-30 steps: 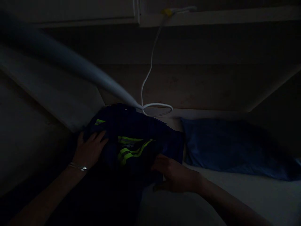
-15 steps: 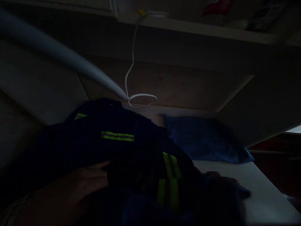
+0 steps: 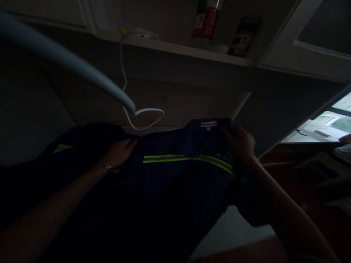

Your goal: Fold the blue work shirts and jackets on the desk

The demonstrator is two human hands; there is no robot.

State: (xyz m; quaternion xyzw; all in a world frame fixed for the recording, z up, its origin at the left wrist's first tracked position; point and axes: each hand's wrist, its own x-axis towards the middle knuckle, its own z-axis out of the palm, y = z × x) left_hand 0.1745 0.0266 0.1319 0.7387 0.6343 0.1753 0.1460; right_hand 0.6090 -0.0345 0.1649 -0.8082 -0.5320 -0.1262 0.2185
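Observation:
A dark navy work jacket (image 3: 175,175) with yellow-green reflective stripes hangs spread out in front of me in a dim room. My left hand (image 3: 119,151), with a bracelet at the wrist, grips the jacket at its left shoulder. My right hand (image 3: 241,142) grips the jacket's right shoulder, just beside the collar with its small label (image 3: 208,124). Both hands are closed on the fabric and hold it up above a pale bed surface (image 3: 233,230).
A white cable (image 3: 142,117) loops down from a shelf (image 3: 175,47) that carries a can (image 3: 207,20) and small containers. A pale tube (image 3: 68,64) slants in from the upper left. A bright window area (image 3: 326,126) is at the right.
The jacket has gone from lying bunched on the bed to being lifted and spread out between both hands. My view has swung right and upward; the blue pillow is out of sight.

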